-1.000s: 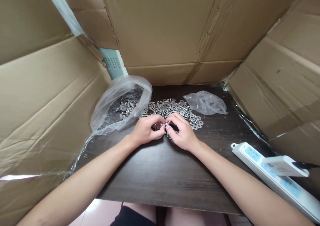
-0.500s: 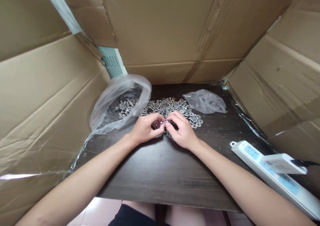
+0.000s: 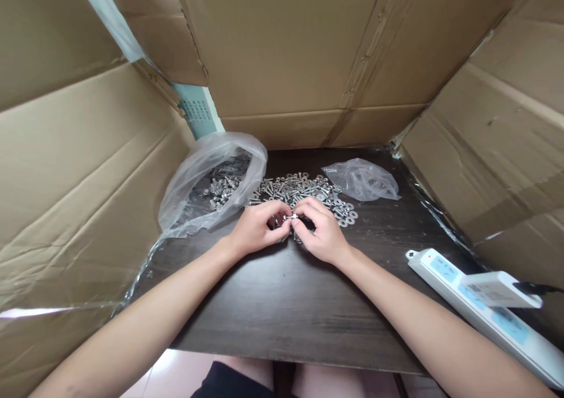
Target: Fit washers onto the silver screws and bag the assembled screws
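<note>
Creased brown cardboard walls (image 3: pixel 286 51) enclose your dark, smooth, wood-grain tabletop (image 3: pixel 282 313). To your left, a translucent, crumpled plastic bag (image 3: pixel 178 195) gapes around metal fasteners (image 3: pixel 222 191); a smaller clear bag (image 3: pixel 362 182) lies slack beyond to the right. Between them spreads a pile of shiny bolts (image 3: pixel 286 192) with flat, ring-shaped washers (image 3: pixel 350 215). At its near edge, your left hand (image 3: pixel 255 229) and right hand (image 3: pixel 324 232) both appear to hold one slim silvery bolt (image 3: pixel 289 217), roughly level, in narrow fingertip pinches. Recommended: support both ends, press lightly and evenly, and keep the shank straight. Threads: too small to verify.
</note>
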Action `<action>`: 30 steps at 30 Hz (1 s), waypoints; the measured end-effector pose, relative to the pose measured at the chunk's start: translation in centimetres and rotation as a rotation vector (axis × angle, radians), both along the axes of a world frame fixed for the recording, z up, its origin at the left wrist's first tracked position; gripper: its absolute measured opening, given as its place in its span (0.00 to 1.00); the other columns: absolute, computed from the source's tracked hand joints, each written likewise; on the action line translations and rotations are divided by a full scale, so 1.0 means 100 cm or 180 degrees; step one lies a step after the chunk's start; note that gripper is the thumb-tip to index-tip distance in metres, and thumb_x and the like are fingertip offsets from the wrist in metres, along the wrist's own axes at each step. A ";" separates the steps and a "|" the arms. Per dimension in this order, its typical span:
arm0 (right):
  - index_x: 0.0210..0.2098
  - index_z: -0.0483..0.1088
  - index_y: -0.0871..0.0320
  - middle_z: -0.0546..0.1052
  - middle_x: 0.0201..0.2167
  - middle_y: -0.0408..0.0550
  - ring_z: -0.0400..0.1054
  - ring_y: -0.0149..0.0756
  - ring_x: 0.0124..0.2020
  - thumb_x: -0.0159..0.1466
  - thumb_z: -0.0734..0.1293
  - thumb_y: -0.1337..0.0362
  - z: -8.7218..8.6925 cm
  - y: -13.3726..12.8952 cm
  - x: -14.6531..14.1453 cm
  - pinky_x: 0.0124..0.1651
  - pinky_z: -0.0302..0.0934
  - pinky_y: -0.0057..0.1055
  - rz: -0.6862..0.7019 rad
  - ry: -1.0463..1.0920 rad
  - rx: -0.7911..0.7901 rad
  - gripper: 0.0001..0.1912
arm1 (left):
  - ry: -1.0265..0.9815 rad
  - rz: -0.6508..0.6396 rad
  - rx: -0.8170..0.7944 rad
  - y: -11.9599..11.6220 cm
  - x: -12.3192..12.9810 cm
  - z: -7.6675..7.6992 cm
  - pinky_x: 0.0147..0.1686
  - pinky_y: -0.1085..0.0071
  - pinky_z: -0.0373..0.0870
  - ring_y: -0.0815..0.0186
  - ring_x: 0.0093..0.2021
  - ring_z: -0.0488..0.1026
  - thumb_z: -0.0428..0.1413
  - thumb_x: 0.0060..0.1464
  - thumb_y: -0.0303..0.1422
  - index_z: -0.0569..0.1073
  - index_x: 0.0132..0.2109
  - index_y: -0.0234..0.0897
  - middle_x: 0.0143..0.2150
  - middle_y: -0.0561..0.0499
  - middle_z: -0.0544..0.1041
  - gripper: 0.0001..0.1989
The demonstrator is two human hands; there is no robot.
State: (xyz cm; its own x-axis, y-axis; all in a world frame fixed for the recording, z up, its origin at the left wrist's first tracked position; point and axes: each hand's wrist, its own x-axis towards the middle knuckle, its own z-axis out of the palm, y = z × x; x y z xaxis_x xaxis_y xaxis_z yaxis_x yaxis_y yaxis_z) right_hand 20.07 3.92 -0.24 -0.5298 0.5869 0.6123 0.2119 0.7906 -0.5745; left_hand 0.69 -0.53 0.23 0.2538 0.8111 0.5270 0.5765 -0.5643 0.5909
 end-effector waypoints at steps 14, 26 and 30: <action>0.34 0.68 0.55 0.72 0.37 0.49 0.69 0.41 0.41 0.68 0.64 0.67 0.001 0.001 0.000 0.45 0.64 0.39 -0.0188 0.0098 -0.0150 0.05 | -0.0042 -0.0039 0.0057 0.002 -0.001 -0.001 0.33 0.76 0.75 0.72 0.31 0.76 0.60 0.63 0.32 0.75 0.47 0.36 0.39 0.51 0.80 0.07; 0.27 0.65 0.55 0.72 0.32 0.47 0.67 0.39 0.36 0.68 0.65 0.65 0.000 0.000 0.000 0.41 0.62 0.38 -0.0101 0.0038 -0.0103 0.11 | -0.0060 0.0017 -0.0019 0.002 -0.002 -0.004 0.32 0.76 0.75 0.71 0.31 0.76 0.59 0.63 0.32 0.75 0.45 0.36 0.38 0.51 0.80 0.06; 0.26 0.62 0.55 0.71 0.32 0.47 0.66 0.39 0.36 0.65 0.65 0.68 0.000 0.000 0.000 0.41 0.62 0.38 -0.0120 0.0075 -0.0137 0.11 | -0.0074 0.0017 -0.0014 0.002 -0.001 -0.003 0.32 0.76 0.74 0.71 0.31 0.76 0.60 0.62 0.32 0.75 0.44 0.36 0.37 0.51 0.80 0.05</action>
State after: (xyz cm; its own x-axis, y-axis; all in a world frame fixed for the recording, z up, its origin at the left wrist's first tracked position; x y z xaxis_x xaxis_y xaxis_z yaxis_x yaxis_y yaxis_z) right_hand 20.11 3.93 -0.25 -0.4925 0.6322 0.5982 0.2270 0.7568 -0.6129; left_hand 0.57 -0.34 -0.07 0.2372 0.8148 0.5290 0.5657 -0.5586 0.6066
